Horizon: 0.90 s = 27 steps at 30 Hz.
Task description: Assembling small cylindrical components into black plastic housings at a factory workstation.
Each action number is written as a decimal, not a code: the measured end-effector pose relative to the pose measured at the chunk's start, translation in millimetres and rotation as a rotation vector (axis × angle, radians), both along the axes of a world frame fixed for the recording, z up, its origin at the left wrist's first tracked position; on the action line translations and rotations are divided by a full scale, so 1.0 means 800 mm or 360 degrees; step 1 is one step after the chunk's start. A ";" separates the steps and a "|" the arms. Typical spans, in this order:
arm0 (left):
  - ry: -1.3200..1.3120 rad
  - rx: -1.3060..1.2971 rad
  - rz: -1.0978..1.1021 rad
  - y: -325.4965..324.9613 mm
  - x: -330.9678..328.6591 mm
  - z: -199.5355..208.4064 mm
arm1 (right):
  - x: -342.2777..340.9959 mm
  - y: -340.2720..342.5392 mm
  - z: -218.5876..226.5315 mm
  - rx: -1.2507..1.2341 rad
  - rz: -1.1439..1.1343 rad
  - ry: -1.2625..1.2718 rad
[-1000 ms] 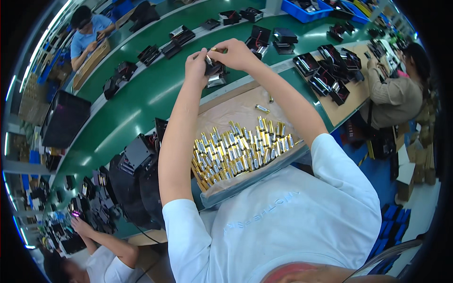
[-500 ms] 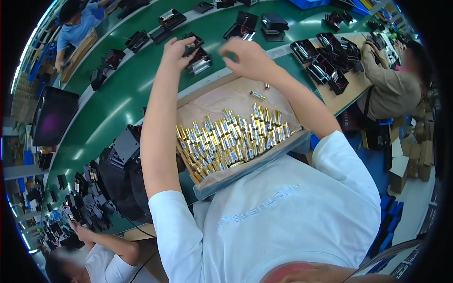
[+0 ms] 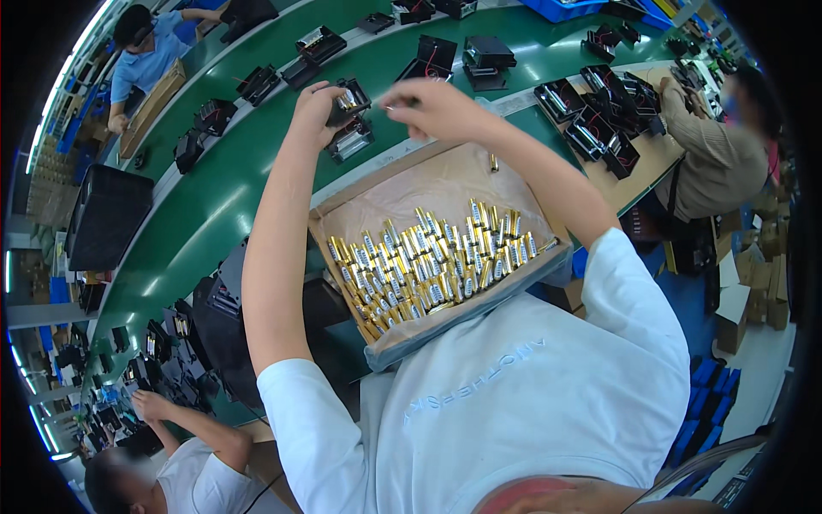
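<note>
my left hand (image 3: pixel 315 111) is closed around a small black case (image 3: pixel 351 96) above the green bench (image 3: pixel 214 197); something bright shows inside, so i judge it at least partly filled, though i can't count. just below it is a black part with silver innards (image 3: pixel 352 142). my right hand (image 3: pixel 435 109), apart from the left, is blurred, fingers bent; whether it pinches anything i can't tell. nearer me, the box (image 3: pixel 402 184) has plenty of batteries (image 3: pixel 437 265) left. farther right, open cases (image 3: pixel 591 133) lie on a tan board (image 3: pixel 646 174).
</note>
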<state>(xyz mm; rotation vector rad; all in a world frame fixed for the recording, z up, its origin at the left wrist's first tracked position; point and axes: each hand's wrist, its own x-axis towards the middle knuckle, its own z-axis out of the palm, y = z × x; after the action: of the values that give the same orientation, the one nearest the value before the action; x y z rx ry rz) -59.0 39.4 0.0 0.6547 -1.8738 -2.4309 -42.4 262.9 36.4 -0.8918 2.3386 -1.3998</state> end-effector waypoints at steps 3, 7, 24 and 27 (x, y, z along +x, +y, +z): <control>0.0032 -0.0019 -0.0051 -0.001 0.002 0.004 | -0.062 -0.049 -0.011 0.0017 -0.0111 0.0650; 0.0060 -0.0061 -0.0021 -0.013 0.011 -0.001 | -0.103 -0.094 -0.015 0.0270 -0.0072 0.0583; -0.0022 -0.0925 -0.0035 -0.060 -0.010 -0.002 | -0.048 -0.100 -0.090 0.0223 0.0051 0.1551; -0.0112 -0.1402 -0.0160 -0.108 -0.018 -0.008 | 0.016 -0.014 -0.029 0.0716 0.0025 0.0906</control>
<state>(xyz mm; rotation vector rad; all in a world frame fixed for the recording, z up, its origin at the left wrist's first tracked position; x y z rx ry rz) -73.1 -47.3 -6.1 0.5690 -2.7069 -1.3476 -29.9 251.3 13.6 -1.2740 2.8662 -0.5991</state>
